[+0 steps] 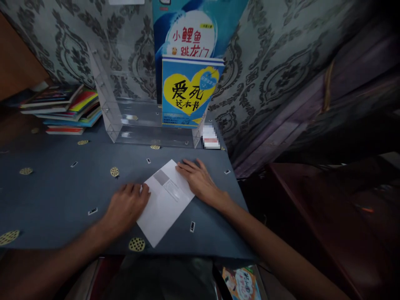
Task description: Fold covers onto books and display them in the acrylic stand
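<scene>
A thin white booklet (167,208) lies at an angle on the blue-grey tablecloth, with a grey block and a small printed panel on its upper face. My left hand (129,204) is at its left edge, fingers curled together against that edge; the fingertips and whatever lies beneath them are hidden. Across the booklet's upper right edge rests my right hand (200,181), its fingers stretched and somewhat spread, some on the paper and others beyond it.
Behind the booklet stands a clear acrylic rack (150,135) holding a blue book with a yellow heart (190,91) and a taller teal book (192,29). Stacked books (68,110) are at the back left. A dark red surface (312,208) is on the right.
</scene>
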Tool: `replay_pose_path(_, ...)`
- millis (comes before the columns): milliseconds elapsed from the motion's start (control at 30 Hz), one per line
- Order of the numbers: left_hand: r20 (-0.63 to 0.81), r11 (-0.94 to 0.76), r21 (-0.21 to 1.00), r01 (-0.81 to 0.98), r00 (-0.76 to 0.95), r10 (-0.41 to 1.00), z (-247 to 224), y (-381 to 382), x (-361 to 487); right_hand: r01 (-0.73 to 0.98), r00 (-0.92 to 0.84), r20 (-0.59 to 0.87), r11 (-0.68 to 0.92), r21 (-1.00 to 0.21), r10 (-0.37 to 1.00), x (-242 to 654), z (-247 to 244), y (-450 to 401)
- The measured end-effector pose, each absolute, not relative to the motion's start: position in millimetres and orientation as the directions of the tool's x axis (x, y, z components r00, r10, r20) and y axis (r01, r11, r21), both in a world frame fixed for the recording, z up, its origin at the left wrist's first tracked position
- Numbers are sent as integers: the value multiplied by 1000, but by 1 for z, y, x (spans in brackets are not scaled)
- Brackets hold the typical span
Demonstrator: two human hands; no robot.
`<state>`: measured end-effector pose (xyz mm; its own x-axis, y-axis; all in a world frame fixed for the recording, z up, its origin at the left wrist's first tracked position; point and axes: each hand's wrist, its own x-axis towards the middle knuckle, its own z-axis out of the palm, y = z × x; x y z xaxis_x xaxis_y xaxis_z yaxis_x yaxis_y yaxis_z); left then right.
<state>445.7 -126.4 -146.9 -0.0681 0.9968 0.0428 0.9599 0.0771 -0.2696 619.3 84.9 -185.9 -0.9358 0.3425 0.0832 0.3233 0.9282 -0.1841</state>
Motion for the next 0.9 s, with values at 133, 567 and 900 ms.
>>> replay_pose_path(133,50,-23,-177,984,32,998,-150,-136,475,317,-942,34,921,-226,333,596,-179,76)
replay_pose_path(567,152,27,-114,993,-10,988,-160,-95,467,206,-958,140,938,-278,252,571,-175,44)
replay_pose_path(900,139,16,-80,997,-5,990,-174,-96,456,507,-828,156,838,-201,538,609,-188,71)
